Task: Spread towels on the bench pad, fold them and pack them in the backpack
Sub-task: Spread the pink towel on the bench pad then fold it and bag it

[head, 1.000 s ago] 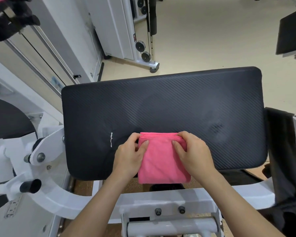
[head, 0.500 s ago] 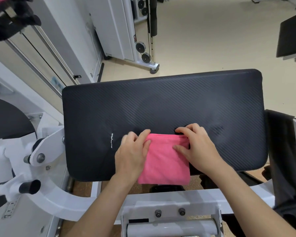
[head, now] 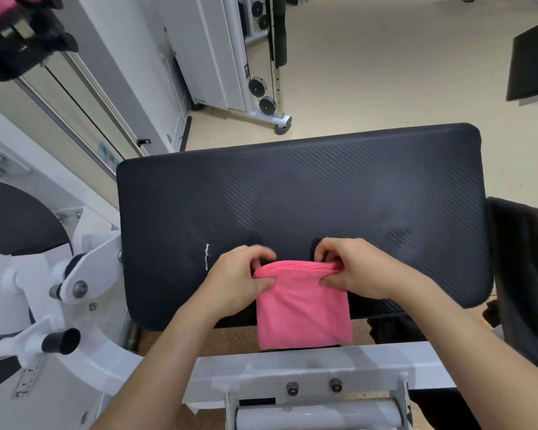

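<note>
Here both hands point(head: 295, 274) pinch the folded pink towel point(head: 303, 308) at the bench pad point(head: 323, 187) near edge.

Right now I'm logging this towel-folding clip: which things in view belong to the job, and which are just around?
Job: pink towel, bench pad, left hand, right hand.

Around: cable machine, dark cloth, white frame.

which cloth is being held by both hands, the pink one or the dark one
The pink towel: the left hand and right hand each have a grip on its top corners. The dark cloth hangs untouched at the right of the bench pad.
</note>
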The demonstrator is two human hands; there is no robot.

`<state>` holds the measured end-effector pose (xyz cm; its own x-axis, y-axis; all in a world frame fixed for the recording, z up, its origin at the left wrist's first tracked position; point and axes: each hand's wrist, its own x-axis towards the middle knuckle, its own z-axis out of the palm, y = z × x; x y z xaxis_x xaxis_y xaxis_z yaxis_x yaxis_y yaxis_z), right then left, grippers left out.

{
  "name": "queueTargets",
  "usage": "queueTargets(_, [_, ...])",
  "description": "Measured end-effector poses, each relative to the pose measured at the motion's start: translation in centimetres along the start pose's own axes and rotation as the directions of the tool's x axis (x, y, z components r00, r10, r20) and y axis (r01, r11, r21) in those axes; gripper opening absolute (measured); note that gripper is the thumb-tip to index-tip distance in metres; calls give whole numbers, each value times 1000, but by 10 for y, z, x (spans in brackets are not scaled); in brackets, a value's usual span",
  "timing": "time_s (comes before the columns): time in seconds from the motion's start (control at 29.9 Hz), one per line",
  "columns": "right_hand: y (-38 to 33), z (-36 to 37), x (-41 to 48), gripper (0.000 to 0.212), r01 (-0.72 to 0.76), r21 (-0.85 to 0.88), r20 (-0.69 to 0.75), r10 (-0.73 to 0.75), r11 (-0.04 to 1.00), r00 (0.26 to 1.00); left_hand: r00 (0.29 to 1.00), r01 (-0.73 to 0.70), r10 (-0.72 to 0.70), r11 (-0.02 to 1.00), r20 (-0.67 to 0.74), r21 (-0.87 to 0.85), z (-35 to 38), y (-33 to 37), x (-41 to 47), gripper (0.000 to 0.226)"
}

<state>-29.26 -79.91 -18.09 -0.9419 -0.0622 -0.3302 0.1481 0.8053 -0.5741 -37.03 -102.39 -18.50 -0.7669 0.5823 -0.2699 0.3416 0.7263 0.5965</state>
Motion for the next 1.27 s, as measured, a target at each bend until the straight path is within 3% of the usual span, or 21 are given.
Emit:
queueTargets(0.07, [-2,-6,1,32,-19,81,66,13,997,998,997,-20,18,999,73,29,-9,3,-2,20])
queueTargets(0.13, [-7,-17,-1,23,-32,174,79,19,984,997,997,-68,68,998,48,2,-18,7,-5,16])
queueTargets(0.17, [-11,-26,-3,19,-23,226,25,17,974,1000,995,-102,102,994,-8,-30,-24,11,-5,17])
queueTargets(0.23, [-20,-44,-7,19,75,306,-226,-4,949,974,957,-208,184,974,-223,-92,-38,23,-5,20])
queueTargets(0.3, [-31,-60,-10,27,237,286,-519,-58,929,853,839,-356,290,933,-460,-60,-52,39,-4,26])
queueTargets(0.37, [-43,-72,-15,26,380,155,-703,-169,912,691,684,-462,422,882,-595,94,-62,53,-3,28])
queueTargets(0.43, [-47,-75,-21,20,405,-67,-756,-311,912,575,558,-490,521,835,-647,249,-63,59,-2,28])
queueTargets(0.47, [-44,-71,-23,20,374,-159,-749,-358,914,558,533,-480,553,821,-641,309,-59,57,-2,27])
queueTargets(0.54, [-31,-49,-26,33,273,-277,-690,-388,921,611,582,-441,591,806,-559,395,-41,45,-5,26])
queueTargets(0.6, [-12,-16,-29,47,185,-373,-563,-381,909,734,700,-406,579,804,-417,436,-12,25,-10,31])
queueTargets(0.67, [3,16,-32,53,138,-468,-433,-363,873,825,792,-357,538,792,-289,496,16,7,-16,46])
queueTargets(0.74, [11,36,-34,57,106,-527,-375,-343,843,862,841,-306,494,771,-220,559,38,-2,-21,61])
queueTargets(0.9, [10,50,-34,46,50,-573,-438,-357,818,825,846,-283,511,674,-154,682,58,6,-20,60])
queueTargets(1.0, [6,58,-33,44,111,-617,-414,-442,779,796,852,-306,517,617,-80,725,64,0,-12,55])
queueTargets(1.27, [22,71,-28,52,201,-612,-304,-463,764,833,821,-356,559,659,-114,662,65,-5,-17,48])
